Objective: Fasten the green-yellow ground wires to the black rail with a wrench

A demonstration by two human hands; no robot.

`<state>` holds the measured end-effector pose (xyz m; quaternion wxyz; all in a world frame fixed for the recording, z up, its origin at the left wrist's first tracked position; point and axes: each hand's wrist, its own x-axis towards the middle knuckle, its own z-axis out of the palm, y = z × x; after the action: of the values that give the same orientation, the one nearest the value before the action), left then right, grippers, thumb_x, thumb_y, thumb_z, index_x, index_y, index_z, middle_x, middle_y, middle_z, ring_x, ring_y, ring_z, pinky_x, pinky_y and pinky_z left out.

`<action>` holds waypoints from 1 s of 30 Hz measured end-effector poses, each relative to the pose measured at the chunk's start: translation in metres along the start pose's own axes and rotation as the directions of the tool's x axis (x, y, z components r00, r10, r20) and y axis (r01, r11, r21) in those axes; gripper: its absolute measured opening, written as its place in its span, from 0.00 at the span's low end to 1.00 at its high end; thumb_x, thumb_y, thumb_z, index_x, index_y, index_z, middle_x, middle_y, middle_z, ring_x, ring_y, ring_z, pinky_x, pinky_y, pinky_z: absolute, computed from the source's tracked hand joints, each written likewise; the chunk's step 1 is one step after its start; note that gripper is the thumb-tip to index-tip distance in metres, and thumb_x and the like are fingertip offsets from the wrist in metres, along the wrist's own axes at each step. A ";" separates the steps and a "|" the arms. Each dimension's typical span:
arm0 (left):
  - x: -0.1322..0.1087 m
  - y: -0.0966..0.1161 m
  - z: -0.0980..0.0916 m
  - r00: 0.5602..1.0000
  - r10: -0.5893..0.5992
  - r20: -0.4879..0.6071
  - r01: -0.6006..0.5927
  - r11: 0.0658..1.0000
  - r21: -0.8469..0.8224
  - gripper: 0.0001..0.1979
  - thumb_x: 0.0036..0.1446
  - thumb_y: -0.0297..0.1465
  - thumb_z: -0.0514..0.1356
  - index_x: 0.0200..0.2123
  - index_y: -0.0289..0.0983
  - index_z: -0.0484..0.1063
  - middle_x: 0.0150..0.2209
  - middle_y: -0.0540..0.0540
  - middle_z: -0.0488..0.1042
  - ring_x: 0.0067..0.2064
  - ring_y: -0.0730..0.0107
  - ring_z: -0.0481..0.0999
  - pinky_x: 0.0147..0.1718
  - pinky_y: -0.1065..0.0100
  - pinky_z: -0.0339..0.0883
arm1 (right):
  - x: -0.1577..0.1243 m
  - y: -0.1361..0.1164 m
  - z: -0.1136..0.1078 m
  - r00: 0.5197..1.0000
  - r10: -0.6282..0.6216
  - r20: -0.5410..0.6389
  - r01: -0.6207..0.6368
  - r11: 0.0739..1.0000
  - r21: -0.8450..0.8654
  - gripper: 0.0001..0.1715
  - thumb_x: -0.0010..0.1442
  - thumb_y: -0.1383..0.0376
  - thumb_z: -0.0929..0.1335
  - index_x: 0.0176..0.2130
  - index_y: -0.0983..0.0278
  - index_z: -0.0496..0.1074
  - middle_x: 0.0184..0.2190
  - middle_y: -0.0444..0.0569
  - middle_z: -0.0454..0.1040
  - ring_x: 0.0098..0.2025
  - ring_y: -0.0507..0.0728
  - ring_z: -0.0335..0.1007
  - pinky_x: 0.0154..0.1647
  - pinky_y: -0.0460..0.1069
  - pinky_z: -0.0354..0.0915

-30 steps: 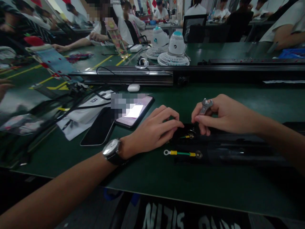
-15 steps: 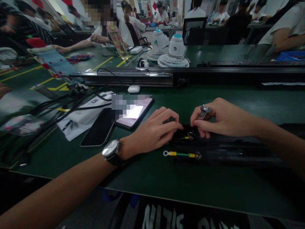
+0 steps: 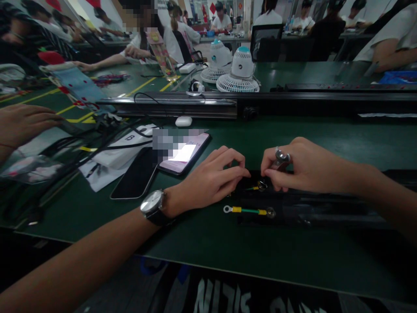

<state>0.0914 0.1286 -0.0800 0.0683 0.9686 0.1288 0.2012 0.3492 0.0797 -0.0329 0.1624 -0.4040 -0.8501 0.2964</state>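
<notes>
My right hand [image 3: 302,167] is closed around a small silver wrench [image 3: 280,158], its lower end down at a nut and ring terminal [image 3: 260,186] on a long black part [image 3: 325,204]. My left hand [image 3: 211,178], a watch [image 3: 152,206] on its wrist, rests with curled fingers on the left end of that part, fingertips pressed beside the terminal. What the left fingers pinch is hidden. A second green-yellow wire with ring terminals [image 3: 249,211] lies along the part's near edge.
Two phones [image 3: 182,155] [image 3: 135,174] lie left of my hands on the green table [image 3: 208,243], beside white paper and black cables [image 3: 97,148]. A black rail [image 3: 202,106] crosses behind. Two small fans [image 3: 239,71] stand beyond it. Another person's hand [image 3: 22,126] is at far left.
My right hand has tilted the wrench lower, toward the nut. Another person's hand has come into view at the far left. My left hand has stayed put.
</notes>
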 end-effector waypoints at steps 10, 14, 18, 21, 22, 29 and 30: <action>-0.001 -0.001 0.001 1.000 0.004 -0.005 -0.004 1.000 -0.006 0.12 0.68 0.25 0.55 0.51 0.40 0.73 0.50 0.41 0.70 0.49 0.60 0.68 0.48 0.58 0.66 | 0.000 -0.004 -0.001 0.999 0.009 0.039 -0.008 1.000 -0.012 0.07 0.65 0.70 0.65 0.37 0.61 0.73 0.22 0.36 0.77 0.23 0.48 0.73 0.25 0.43 0.61; 0.000 -0.001 0.001 1.000 0.004 -0.002 -0.004 1.000 -0.006 0.12 0.68 0.25 0.54 0.51 0.39 0.73 0.50 0.40 0.70 0.49 0.60 0.68 0.48 0.58 0.66 | 0.000 -0.006 0.004 0.999 0.034 0.010 -0.033 0.999 -0.037 0.07 0.63 0.71 0.66 0.35 0.61 0.72 0.21 0.37 0.75 0.22 0.49 0.71 0.24 0.43 0.60; 0.000 -0.001 0.001 1.000 0.003 0.000 -0.003 1.000 -0.008 0.12 0.68 0.25 0.54 0.51 0.40 0.73 0.50 0.40 0.70 0.49 0.61 0.68 0.49 0.58 0.67 | 0.000 -0.007 0.009 0.998 0.056 -0.010 -0.056 0.998 -0.016 0.06 0.62 0.70 0.66 0.33 0.61 0.70 0.20 0.37 0.72 0.22 0.49 0.68 0.23 0.44 0.59; 0.000 -0.001 0.001 1.000 0.003 -0.001 -0.003 1.000 -0.005 0.12 0.68 0.25 0.54 0.51 0.40 0.73 0.50 0.41 0.70 0.49 0.61 0.68 0.49 0.58 0.67 | 0.001 -0.006 0.010 0.999 0.043 -0.030 -0.045 0.998 -0.038 0.06 0.62 0.69 0.67 0.32 0.62 0.69 0.20 0.37 0.69 0.20 0.49 0.64 0.23 0.45 0.57; 0.000 -0.001 0.001 1.000 0.004 -0.002 -0.004 1.000 -0.005 0.12 0.68 0.25 0.54 0.51 0.40 0.73 0.50 0.41 0.70 0.48 0.61 0.68 0.48 0.58 0.67 | 0.001 -0.006 0.010 0.999 0.036 -0.034 -0.037 0.998 -0.047 0.06 0.63 0.69 0.66 0.32 0.62 0.69 0.20 0.37 0.69 0.20 0.49 0.63 0.23 0.45 0.56; -0.001 0.000 0.001 1.000 -0.001 -0.008 0.001 1.000 -0.004 0.12 0.68 0.25 0.54 0.51 0.39 0.73 0.50 0.40 0.70 0.49 0.61 0.68 0.49 0.58 0.67 | 0.002 -0.006 0.011 0.999 0.050 -0.008 -0.050 0.999 -0.020 0.07 0.65 0.69 0.64 0.33 0.61 0.66 0.18 0.37 0.70 0.19 0.49 0.65 0.23 0.44 0.56; 0.000 0.000 0.002 1.000 -0.001 -0.009 0.001 1.000 -0.004 0.12 0.68 0.25 0.54 0.50 0.39 0.73 0.49 0.40 0.70 0.49 0.61 0.69 0.49 0.58 0.67 | 0.002 -0.007 0.012 0.998 0.061 -0.014 -0.061 0.998 -0.019 0.07 0.65 0.69 0.64 0.33 0.61 0.65 0.18 0.37 0.70 0.19 0.49 0.65 0.23 0.44 0.57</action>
<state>0.0918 0.1284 -0.0815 0.0699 0.9675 0.1292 0.2060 0.3370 0.0734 -0.0379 0.1550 -0.4333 -0.8391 0.2900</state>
